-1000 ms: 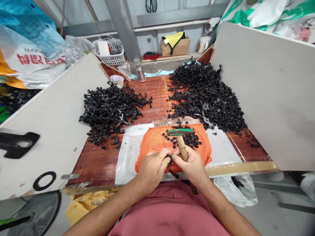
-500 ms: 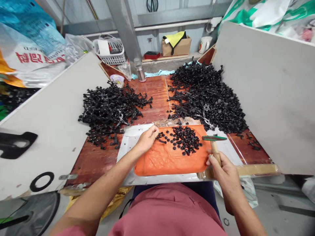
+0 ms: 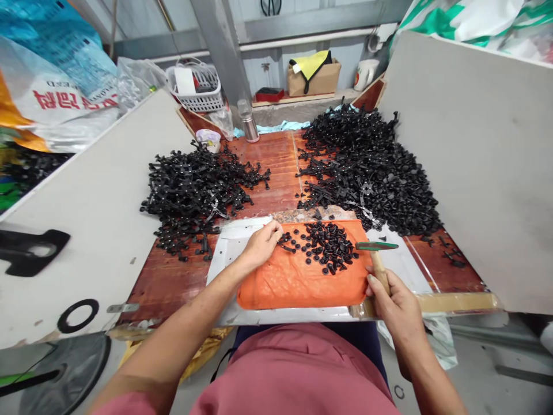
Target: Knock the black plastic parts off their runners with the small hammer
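My left hand (image 3: 262, 242) is closed in a pinch at the upper left of an orange padded mat (image 3: 276, 285). From its fingertips sticks out a black plastic strip piece (image 3: 287, 248). On the mat, just right of these fingers, lie several loose black round-headed plastic pieces (image 3: 329, 245). Over the mat's right edge, my right hand (image 3: 396, 297) grips the wooden handle of a tool with a long, narrow green head (image 3: 377, 246) set crosswise. That head is apart from the loose pieces.
A heap of black branched plastic pieces (image 3: 194, 190) lies on the left of the brown table (image 3: 280, 147). A larger black heap (image 3: 371, 161) covers the right side. Pale panels (image 3: 466, 173) wall both sides. A steel bottle (image 3: 248, 124) stands behind, near a white basket (image 3: 199, 95).
The whole view has shifted slightly. Both hands keep nearly the same places over the mat, the left still pinching the black piece and the right still gripping the tool.
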Motion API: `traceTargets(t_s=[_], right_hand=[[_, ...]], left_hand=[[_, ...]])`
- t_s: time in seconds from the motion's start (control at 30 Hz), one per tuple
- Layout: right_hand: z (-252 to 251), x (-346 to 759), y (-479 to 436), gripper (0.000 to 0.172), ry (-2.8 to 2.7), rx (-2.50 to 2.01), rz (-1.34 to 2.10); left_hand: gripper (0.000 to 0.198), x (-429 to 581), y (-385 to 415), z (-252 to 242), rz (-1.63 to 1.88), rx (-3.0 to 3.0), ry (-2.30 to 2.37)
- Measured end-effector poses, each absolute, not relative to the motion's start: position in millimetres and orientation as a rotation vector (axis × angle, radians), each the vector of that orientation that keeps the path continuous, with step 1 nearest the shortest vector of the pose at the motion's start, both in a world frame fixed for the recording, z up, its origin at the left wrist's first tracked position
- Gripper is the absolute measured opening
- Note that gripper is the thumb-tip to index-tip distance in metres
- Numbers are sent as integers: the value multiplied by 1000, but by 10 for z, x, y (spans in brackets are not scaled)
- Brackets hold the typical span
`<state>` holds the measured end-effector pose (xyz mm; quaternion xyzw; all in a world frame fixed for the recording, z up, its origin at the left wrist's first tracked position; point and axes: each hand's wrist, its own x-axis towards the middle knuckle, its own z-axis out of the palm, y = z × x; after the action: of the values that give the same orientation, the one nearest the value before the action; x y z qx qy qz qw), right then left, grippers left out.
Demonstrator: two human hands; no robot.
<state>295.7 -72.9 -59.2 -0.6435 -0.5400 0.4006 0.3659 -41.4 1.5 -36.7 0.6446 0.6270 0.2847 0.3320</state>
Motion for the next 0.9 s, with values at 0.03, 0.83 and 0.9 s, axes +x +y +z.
traceTargets(t_s=[0.03, 0.83, 0.9], right_hand=[[-588, 2955, -732, 37, -1391, -1657, 1029], [-49, 2485, -524, 54, -2107, -1565, 743], [9, 2310, -452, 55, -2210, -1498, 748]], left_hand=[[17, -414, 11, -361, 742, 1687, 1637], [17, -411, 71, -336, 719, 1761, 1626], [18, -415, 69, -350, 722, 1769, 1614]])
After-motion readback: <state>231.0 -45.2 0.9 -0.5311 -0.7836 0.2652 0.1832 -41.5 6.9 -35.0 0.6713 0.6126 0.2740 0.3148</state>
